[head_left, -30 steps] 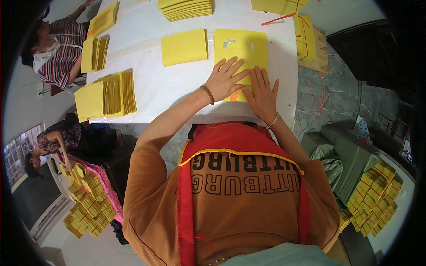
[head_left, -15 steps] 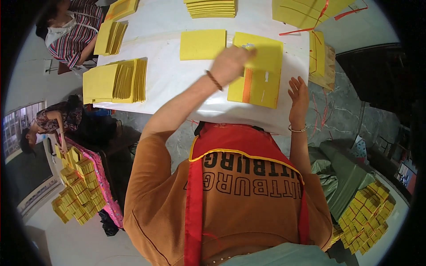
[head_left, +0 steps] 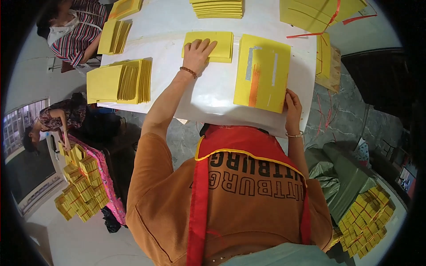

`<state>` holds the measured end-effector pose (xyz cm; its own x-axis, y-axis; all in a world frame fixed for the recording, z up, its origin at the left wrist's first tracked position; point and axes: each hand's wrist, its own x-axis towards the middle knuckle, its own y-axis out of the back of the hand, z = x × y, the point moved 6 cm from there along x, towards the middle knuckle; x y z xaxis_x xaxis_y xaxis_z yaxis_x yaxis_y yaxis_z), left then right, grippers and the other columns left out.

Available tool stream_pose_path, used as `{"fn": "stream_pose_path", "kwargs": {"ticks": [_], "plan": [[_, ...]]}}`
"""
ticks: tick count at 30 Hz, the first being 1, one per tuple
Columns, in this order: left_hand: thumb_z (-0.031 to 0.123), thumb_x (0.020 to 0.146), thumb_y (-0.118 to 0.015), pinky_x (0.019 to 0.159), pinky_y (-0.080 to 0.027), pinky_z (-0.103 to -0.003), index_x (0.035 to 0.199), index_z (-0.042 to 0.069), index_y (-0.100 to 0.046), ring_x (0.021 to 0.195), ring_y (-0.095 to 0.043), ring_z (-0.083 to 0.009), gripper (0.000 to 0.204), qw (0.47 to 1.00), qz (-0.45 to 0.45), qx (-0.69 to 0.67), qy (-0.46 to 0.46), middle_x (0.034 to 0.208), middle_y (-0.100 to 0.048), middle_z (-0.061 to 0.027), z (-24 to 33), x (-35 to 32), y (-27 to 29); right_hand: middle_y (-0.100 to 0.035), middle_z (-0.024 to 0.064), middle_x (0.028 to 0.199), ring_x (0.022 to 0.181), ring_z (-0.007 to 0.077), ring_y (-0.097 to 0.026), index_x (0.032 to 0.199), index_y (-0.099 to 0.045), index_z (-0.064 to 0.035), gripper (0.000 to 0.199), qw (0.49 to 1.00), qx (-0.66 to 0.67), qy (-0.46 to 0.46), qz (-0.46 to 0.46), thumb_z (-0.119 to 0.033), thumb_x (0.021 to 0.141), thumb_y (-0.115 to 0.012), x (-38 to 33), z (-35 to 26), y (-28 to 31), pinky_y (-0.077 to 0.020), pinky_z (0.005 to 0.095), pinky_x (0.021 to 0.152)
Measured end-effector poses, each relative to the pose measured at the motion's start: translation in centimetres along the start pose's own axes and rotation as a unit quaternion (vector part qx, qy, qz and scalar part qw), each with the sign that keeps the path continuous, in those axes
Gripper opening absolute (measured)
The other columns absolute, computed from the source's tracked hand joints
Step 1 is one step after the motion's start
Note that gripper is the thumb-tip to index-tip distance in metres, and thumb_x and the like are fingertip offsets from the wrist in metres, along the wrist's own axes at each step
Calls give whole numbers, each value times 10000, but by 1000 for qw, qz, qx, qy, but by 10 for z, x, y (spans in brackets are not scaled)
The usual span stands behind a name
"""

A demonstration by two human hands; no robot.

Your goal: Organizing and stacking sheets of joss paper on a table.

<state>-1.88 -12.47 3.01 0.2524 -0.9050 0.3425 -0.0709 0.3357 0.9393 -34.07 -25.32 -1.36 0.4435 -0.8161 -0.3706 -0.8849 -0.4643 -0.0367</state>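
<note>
My left hand [head_left: 198,55] lies with fingers spread on a small flat yellow paper packet [head_left: 222,46] on the table. To its right is a larger yellow rectangular paper piece [head_left: 264,95], marked by a grey strip, a thin white strip and an orange band. The fingers of my right hand [head_left: 293,111] are bent at the lower right edge of this larger piece, seemingly gripping it. Part of that hand's grip is hidden.
The white-covered table [head_left: 164,48] bears yellow packet stacks [head_left: 104,84] at left and more [head_left: 217,9] at the far side. A large yellow bundle [head_left: 306,17] with red ties is far right. Two people [head_left: 82,40] are at the left; bundled yellow packets [head_left: 86,186] lie lower left.
My left hand has moved left from the larger yellow piece to the small packet. My right hand has come in to the larger piece's edge. More of its grey and white strips now shows.
</note>
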Motion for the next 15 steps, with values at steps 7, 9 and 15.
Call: {"fn": "stream_pose_path", "kwargs": {"ticks": [7, 9, 15], "plan": [[100, 665, -632, 847, -333, -401, 1212, 198, -478, 1041, -448, -235, 576, 998, 22, 47, -29, 1160, -484, -27, 5, 4, 13, -578, 31, 992, 866, 88, -525, 1132, -539, 6, 278, 1000, -5, 5, -7, -157, 916, -478, 2, -2, -4, -423, 210, 772], [115, 684, -620, 861, -335, -412, 1252, 207, -441, 1066, -436, -243, 603, 998, -41, 38, -18, 1211, -457, -29, 5, 0, -5, -577, 28, 983, 839, 78, -523, 1124, -543, 3, 270, 1000, -13, -22, 2, -157, 917, -475, 2, 0, -5, -430, 203, 725], [307, 772, -579, 988, -256, -463, 1363, 196, -294, 1229, -309, -301, 666, 982, -189, 24, 2, 1393, -287, -103, -6, -17, -41, -577, 26, 983, 833, 75, -523, 1137, -536, -2, 288, 1000, -11, -26, -5, -176, 915, -482, -1, 0, -2, -428, 203, 714]]}}
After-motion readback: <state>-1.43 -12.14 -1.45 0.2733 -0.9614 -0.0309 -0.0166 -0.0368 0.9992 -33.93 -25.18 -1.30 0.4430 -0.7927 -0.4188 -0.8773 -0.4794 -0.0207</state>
